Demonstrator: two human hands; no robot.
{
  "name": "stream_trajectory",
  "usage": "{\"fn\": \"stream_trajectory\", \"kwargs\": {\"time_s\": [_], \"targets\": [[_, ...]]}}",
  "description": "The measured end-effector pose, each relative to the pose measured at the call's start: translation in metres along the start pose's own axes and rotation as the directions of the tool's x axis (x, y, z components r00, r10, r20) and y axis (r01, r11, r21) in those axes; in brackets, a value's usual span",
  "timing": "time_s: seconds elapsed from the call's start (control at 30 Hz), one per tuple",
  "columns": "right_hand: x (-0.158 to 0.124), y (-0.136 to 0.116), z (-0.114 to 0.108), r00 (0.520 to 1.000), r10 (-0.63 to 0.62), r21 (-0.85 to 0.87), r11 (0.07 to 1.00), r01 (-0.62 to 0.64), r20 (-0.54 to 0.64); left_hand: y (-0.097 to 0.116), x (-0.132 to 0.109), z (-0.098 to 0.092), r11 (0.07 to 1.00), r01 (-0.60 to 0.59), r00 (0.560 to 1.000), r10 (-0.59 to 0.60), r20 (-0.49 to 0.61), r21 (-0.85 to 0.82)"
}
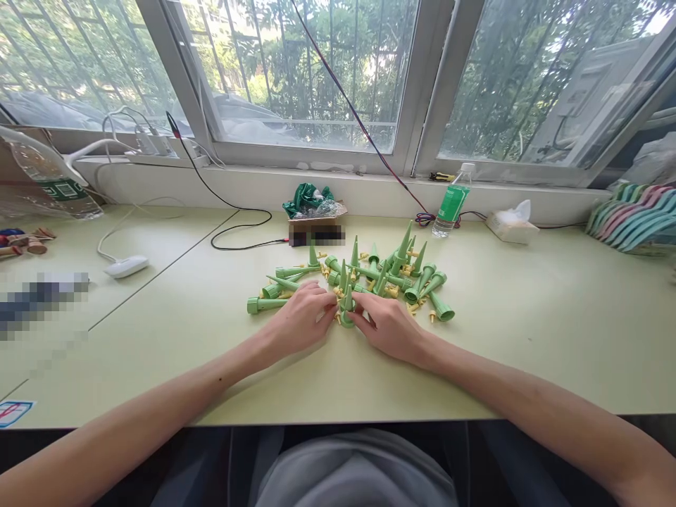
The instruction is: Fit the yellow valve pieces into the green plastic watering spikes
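Green plastic plant watering spikes (406,282) lie and stand in a heap on the table, with small yellow valve pieces (432,317) scattered among them. One spike (347,303) stands point up at the near side of the heap, between my hands. My right hand (393,325) has its thumb and forefinger closed on this spike's right side. On the other side, my left hand (303,317) is pinched at the spike's left edge, beside a yellow piece. Whatever its fingertips hold is hidden or too small to make out.
Behind the heap sits a small cardboard box (317,220) with green wrapping. A water bottle (453,201), a tissue pack (512,224) and stacked pastel hangers (631,218) stand toward the right. At left are a white mouse-like device (127,267), cables and another bottle (58,184).
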State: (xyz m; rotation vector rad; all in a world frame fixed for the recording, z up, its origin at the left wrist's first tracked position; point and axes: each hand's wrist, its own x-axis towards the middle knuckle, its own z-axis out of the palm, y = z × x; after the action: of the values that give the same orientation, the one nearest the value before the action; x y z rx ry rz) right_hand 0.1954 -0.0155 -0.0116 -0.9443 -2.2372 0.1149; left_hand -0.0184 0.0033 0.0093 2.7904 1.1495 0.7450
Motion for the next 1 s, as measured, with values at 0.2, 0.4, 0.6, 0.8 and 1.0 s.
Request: {"fn": "stream_trajectory", "kwargs": {"time_s": [0.2,0.4,0.6,0.8,1.0], "targets": [[0.0004,-0.0001,0.0004,1.0,0.016,0.009,1.0,-0.016,0.008,-0.0051,0.0016,-0.0011,0.998,0.049,0.997,-0.047,0.066,-0.041],[0.0009,-0.0006,0.001,1.0,0.019,0.011,1.0,-0.019,0.004,-0.0041,0.0005,-0.0007,0.997,0.073,0.997,-0.071,0.04,-0.04],[0.0008,-0.002,-0.0005,1.0,0.013,0.0,1.0,-0.013,0.004,-0.0054,0.0004,0.0008,0.998,0.063,0.998,-0.063,0.017,-0.011],[0.0003,-0.0022,-0.0014,1.0,0.005,-0.014,1.0,-0.005,-0.001,-0.0043,0.0004,0.0,0.995,0.094,0.995,-0.093,0.038,-0.016],[0.0007,-0.0021,-0.0003,1.0,-0.004,-0.025,1.0,0.004,-0.005,-0.0076,-0.0028,0.0045,0.993,0.117,0.993,-0.116,0.031,-0.031]]}}
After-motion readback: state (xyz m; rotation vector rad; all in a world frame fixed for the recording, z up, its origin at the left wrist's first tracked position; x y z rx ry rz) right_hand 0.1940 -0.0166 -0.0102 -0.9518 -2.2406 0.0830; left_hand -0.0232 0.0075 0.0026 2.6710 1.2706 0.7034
